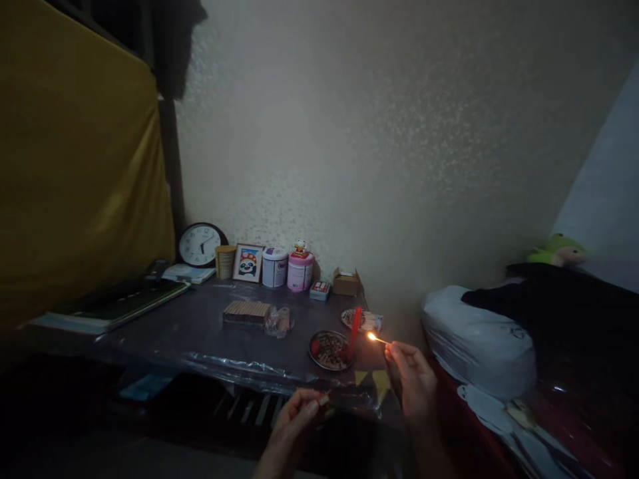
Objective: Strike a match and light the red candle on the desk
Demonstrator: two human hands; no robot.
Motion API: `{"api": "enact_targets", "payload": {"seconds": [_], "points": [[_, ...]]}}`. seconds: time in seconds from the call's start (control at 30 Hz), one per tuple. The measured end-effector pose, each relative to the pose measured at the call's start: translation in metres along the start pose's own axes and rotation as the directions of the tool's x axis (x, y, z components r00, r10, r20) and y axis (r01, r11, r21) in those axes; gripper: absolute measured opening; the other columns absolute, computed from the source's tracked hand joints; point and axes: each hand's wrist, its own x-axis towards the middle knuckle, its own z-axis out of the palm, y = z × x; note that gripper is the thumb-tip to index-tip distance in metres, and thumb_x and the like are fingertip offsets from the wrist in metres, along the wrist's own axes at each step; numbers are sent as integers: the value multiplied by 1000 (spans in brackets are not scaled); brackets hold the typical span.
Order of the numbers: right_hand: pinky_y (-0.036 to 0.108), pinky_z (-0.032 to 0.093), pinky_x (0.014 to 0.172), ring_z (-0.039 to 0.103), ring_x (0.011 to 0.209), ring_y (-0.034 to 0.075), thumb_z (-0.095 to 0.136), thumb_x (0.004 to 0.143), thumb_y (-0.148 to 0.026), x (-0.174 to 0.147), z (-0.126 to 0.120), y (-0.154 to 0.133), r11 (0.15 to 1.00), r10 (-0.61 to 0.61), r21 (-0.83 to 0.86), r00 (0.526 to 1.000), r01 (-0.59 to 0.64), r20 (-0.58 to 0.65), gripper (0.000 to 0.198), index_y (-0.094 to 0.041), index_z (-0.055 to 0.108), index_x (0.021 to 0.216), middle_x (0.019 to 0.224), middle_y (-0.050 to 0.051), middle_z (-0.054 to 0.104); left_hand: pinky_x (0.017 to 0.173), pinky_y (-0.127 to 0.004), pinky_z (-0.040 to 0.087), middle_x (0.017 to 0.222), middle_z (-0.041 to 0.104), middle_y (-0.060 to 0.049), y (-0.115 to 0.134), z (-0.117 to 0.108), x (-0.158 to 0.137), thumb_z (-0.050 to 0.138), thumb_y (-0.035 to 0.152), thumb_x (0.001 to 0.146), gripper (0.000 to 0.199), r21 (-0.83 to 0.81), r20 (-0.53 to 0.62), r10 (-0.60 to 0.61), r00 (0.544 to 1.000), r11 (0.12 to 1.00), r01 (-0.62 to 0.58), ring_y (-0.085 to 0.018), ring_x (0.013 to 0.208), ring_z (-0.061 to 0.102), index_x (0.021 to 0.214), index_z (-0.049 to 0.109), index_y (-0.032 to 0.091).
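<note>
Between the fingertips of my right hand (414, 379) is a burning match (380, 340), its flame pointing left. My left hand (295, 420), lower and nearer to me, pinches a small box (324, 400) that looks like a matchbox; most of it is covered by the fingers. Just left of the flame a red candle (355, 329) stands upright and unlit, at the right side of a round metal dish (319, 364). Small dark and pale bits fill this dish. Behind the candle lies a second dish (344, 320) with a packet of pale sticks (370, 322).
On the plastic-covered table (200, 326) sit a stack of small boxes (246, 313) and a clear plastic bag (279, 323). Along the wall stand a clock (201, 245), a framed picture (248, 263), two tins and a cardboard box (346, 283). White bags (479, 339) lie at right.
</note>
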Motion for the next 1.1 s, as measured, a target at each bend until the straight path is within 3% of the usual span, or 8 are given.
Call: {"api": "enact_targets", "payload": {"seconds": [0.17, 0.33, 0.8, 1.1], "points": [[25, 50, 59, 64, 62, 15, 78, 53, -35, 11, 4, -14, 999, 16, 35, 1000, -16, -23, 28, -18, 66, 71, 65, 0, 69, 76, -27, 41, 82, 71, -5, -3, -3, 2, 72, 31, 68, 18, -25, 1, 1, 1000, 1000, -1, -17, 81, 61, 78, 66, 17], [26, 49, 59, 63, 61, 15, 77, 52, -36, 20, 12, -21, 999, 15, 38, 999, -14, -32, 28, -18, 65, 69, 63, -1, 67, 72, -25, 41, 78, 71, -2, -4, -2, 2, 73, 31, 68, 17, -36, 0, -13, 1000, 999, 12, -15, 76, 61, 77, 66, 19], [25, 45, 52, 59, 55, 14, 72, 59, -38, 43, 29, -9, 999, -38, -5, 999, 38, 13, 23, -19, 64, 69, 60, -2, 65, 67, -25, 41, 74, 71, -3, -9, -5, 6, 76, 35, 62, 23, -43, -32, -19, 999, 999, 17, -15, 71, 60, 74, 65, 19], [27, 46, 57, 59, 56, 15, 70, 58, -39, 54, 39, -2, 999, -38, -25, 999, 39, 21, 22, -19, 65, 66, 59, -2, 65, 65, -25, 40, 72, 71, -3, -11, -6, 8, 78, 39, 58, 29, -39, -51, -20, 998, 999, 18, -16, 67, 60, 73, 65, 19]]}}
